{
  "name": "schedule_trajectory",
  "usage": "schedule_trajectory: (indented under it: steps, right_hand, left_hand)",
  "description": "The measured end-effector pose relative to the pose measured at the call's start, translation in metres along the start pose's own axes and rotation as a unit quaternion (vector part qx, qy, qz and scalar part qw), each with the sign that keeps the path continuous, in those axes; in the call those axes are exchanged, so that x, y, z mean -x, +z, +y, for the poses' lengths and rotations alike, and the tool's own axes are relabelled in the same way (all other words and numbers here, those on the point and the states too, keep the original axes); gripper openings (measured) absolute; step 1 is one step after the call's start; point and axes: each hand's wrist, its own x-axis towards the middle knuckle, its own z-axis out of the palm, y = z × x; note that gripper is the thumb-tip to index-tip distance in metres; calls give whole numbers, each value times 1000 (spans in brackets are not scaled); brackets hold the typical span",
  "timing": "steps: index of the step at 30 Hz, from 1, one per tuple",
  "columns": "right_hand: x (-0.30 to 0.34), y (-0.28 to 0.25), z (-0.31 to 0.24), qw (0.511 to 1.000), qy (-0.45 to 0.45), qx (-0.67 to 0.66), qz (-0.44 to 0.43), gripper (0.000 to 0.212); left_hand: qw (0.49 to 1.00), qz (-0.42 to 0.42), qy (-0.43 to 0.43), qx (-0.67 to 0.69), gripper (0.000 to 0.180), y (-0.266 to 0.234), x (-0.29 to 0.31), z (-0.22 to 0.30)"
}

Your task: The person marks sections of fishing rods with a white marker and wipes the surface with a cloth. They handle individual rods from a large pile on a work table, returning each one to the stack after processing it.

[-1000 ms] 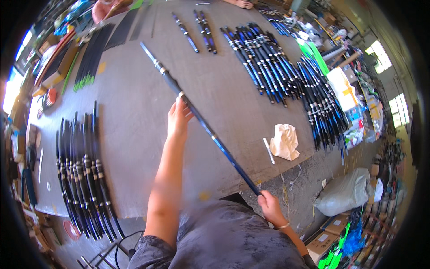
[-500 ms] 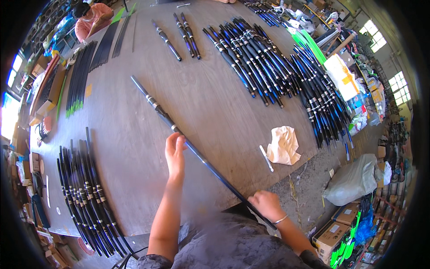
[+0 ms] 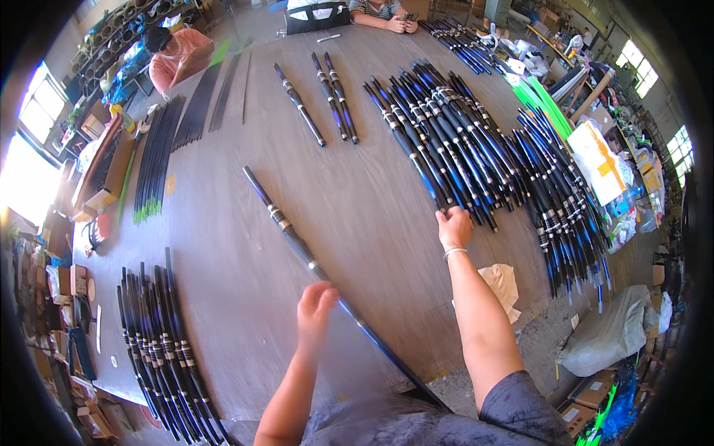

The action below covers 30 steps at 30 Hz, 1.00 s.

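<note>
A telescopic fishing rod [image 3: 296, 247], dark blue and black with a silvery reel seat, lies slantwise across the table, its near end running past the front edge by my body. My left hand [image 3: 315, 316] is at its middle, fingers loosely curled over the shaft; blur hides whether they grip. Farther right, my right hand [image 3: 454, 227], with a bracelet at the wrist, pinches the near end of a rod at the left side of a large pile of similar fishing rods [image 3: 439, 123]. My right forearm partly covers a crumpled cream cloth [image 3: 502, 290].
More rods [image 3: 160, 349] lie at the near left, and three rods [image 3: 301, 108] at the back. Thin black rods with green ends [image 3: 156, 163] lie far left. A second pile [image 3: 569, 201] sits right. Two people [image 3: 178, 56] are beyond the table. A plastic-covered bundle [image 3: 606, 334] stands right.
My right hand has left the near end of the slanted rod and reached forward to the pile. My left hand has slid slightly nearer along the rod. The view has tilted up.
</note>
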Motion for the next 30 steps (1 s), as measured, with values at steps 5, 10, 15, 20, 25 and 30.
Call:
schedule_trajectory:
  steps: [5, 10, 15, 20, 25, 30]
  right_hand:
    - [-11, 34, 43, 964, -4, -254, -79, 25]
    - [37, -32, -35, 816, 141, -474, -299, 26]
    - [137, -86, -32, 795, 152, -495, -316, 23]
    - [211, -118, -2, 826, 168, -460, -280, 21]
    - [234, -129, 12, 644, 222, -662, -314, 26]
    - [244, -140, 5, 638, 188, -662, -344, 27]
  left_hand:
    - [1000, -7, -27, -14, 21, 2, -7, -6]
    - [997, -64, -28, 26, 23, 24, -34, -4]
    - [923, -127, -239, 273, 40, 121, -94, 12]
    - [908, -129, -252, 309, 30, 181, -68, 10]
    - [946, -112, -64, 297, 24, 170, 5, 55]
    - [944, -78, 11, 319, 22, 143, 36, 83]
